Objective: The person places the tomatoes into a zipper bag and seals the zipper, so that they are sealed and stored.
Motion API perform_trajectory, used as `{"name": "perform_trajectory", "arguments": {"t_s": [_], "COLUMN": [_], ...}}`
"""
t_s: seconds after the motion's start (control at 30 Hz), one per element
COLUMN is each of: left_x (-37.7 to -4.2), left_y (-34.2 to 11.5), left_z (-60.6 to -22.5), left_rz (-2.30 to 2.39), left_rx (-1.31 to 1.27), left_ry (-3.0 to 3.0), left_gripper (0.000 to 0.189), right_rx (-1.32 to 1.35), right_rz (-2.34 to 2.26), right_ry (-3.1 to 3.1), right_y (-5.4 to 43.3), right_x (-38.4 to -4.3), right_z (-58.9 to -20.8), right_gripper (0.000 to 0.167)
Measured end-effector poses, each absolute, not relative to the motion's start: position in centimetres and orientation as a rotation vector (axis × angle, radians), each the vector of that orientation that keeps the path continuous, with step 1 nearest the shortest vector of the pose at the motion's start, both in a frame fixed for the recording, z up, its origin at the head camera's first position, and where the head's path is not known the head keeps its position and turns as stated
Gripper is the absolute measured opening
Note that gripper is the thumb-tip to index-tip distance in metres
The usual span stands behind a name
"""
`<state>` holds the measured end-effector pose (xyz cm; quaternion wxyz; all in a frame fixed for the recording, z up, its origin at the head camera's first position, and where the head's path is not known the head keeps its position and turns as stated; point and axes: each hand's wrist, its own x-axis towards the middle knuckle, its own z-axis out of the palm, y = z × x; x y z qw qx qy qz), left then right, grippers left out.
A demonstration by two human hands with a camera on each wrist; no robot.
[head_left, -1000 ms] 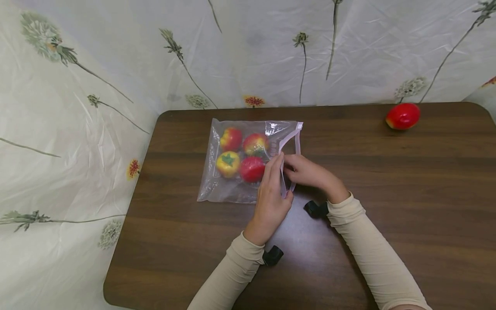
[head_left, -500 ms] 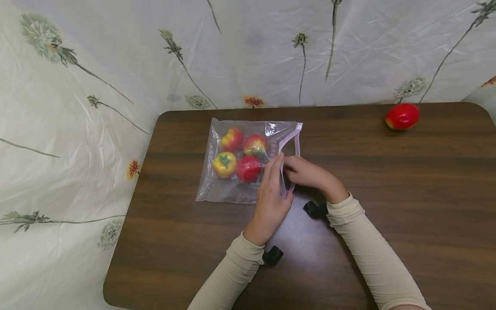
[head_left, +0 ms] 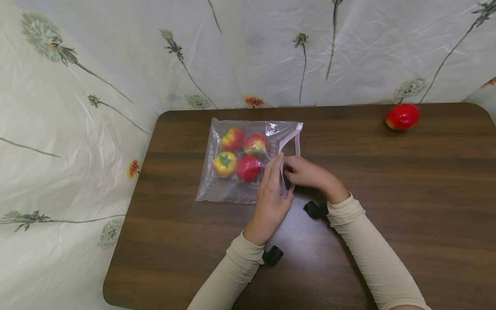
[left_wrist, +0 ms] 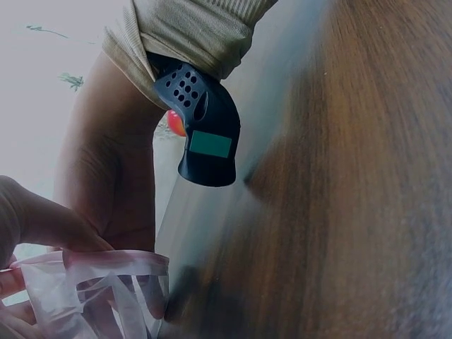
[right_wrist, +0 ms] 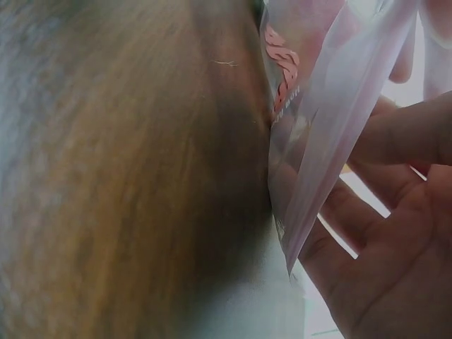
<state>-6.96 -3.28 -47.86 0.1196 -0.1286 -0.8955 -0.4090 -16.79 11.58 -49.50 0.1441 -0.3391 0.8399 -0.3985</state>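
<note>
left fingers [head_left: 273, 174], straight, and right fingers [head_left: 290, 163], state unclear, touch a clear, pink-rimmed bag [head_left: 231, 193].

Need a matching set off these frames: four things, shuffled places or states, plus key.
Things
1. loose fruit
2. yellow fruit
3. bag
4. right hand

Places or states
A. under clear plastic, green top showing
B. at the open end of the plastic, fingertips hidden in the head view
C. red, near the far edge of the table
D. see-through, pink-edged at its opening

Pairs
1-C, 2-A, 3-D, 4-B
</note>
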Motion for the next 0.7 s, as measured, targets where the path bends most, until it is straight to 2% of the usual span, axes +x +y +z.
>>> {"name": "perform_trajectory", "arguments": {"t_s": [0.7], "left_x": [-6.91], "left_y": [-3.33], "left_z": [-47.87], "left_rz": [-1.214], "left_rx": [-0.373], "left_ry": [-2.617], "left_gripper": [0.096], "right_rx": [-0.991], "right_rz": [-1.173], "right_ry": [2.424], "right_y": [12.33], "right_x": [-17.12], "right_z": [-49.12], "right_gripper": [0.029]}}
